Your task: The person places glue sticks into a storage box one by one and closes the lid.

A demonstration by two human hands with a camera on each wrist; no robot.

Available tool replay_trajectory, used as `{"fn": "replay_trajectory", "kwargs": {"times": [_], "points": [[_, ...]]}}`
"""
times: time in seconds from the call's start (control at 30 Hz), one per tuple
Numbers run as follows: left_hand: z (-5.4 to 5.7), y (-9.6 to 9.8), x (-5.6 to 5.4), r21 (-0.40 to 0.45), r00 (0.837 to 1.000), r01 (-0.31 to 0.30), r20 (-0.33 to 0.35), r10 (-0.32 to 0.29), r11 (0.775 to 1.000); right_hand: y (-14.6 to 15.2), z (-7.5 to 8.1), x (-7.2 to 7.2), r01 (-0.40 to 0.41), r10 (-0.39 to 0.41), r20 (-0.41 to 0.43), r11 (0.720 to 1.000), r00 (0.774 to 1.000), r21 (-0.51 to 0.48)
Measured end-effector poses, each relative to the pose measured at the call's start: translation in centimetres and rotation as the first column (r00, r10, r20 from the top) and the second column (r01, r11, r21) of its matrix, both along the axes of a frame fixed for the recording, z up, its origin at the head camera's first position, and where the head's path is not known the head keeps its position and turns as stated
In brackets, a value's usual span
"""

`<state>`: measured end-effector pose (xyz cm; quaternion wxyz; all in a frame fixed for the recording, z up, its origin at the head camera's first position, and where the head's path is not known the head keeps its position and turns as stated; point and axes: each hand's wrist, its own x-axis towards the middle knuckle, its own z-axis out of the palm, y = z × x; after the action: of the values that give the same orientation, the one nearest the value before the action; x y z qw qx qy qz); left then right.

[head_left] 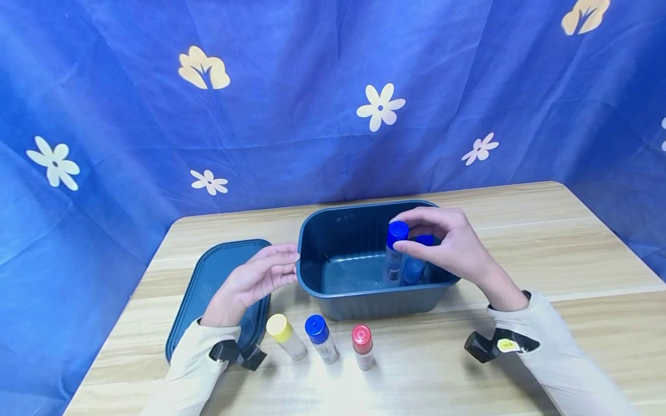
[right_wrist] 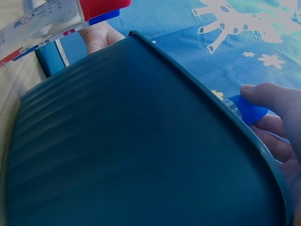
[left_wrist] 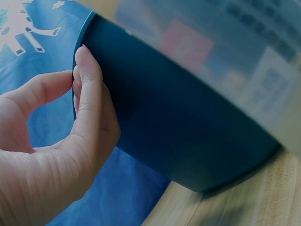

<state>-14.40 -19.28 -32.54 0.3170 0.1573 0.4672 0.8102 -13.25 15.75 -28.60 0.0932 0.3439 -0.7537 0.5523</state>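
In the head view, my right hand (head_left: 442,240) pinches a glue stick (head_left: 398,232) by its blue cap, thumb on the near side. The stick is upright, its clear barrel inside the dark teal bin (head_left: 359,306). More blue shows beside it in the bin, including a blue cap (head_left: 413,270) below my fingers. My left hand (head_left: 260,274) reaches to the bin's left end, fingertips touching it at the rim; the left wrist view shows its fingers (left_wrist: 89,94) along the outer wall. The right wrist view has the pinched blue cap (right_wrist: 254,109) just over the rim.
In front of the bin stand a yellow-capped glue stick (head_left: 285,335), a blue-capped one (head_left: 321,338) and a red-capped one (head_left: 362,346). A teal lid (head_left: 208,289) lies at the left under my left forearm. Behind the wooden table (head_left: 520,242) hangs a blue flowered curtain (head_left: 291,115).
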Motion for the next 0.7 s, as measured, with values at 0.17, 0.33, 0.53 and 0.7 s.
{"fn": "replay_trajectory", "kwargs": {"times": [0.17,0.33,0.53,0.7], "points": [[0.01,0.01,0.04,0.002,1.000,0.001,-0.010,-0.001,1.000,0.04,-0.12,-0.05,0.003,-0.003,-0.018,1.000,1.000,0.029],[-0.04,0.03,0.05,0.004,1.000,0.004,-0.016,-0.004,1.000,0.11,-0.26,-0.09,0.002,-0.001,-0.026,0.999,1.000,0.040],[-0.05,0.01,0.05,-0.002,1.000,0.000,0.005,0.000,1.000,0.20,-0.45,-0.08,0.004,-0.003,-0.023,0.999,1.000,0.054],[-0.07,-0.03,-0.04,-0.002,1.000,0.002,0.009,-0.002,1.000,0.24,-0.65,-0.11,0.010,-0.009,-0.020,0.997,1.000,0.074]]}}
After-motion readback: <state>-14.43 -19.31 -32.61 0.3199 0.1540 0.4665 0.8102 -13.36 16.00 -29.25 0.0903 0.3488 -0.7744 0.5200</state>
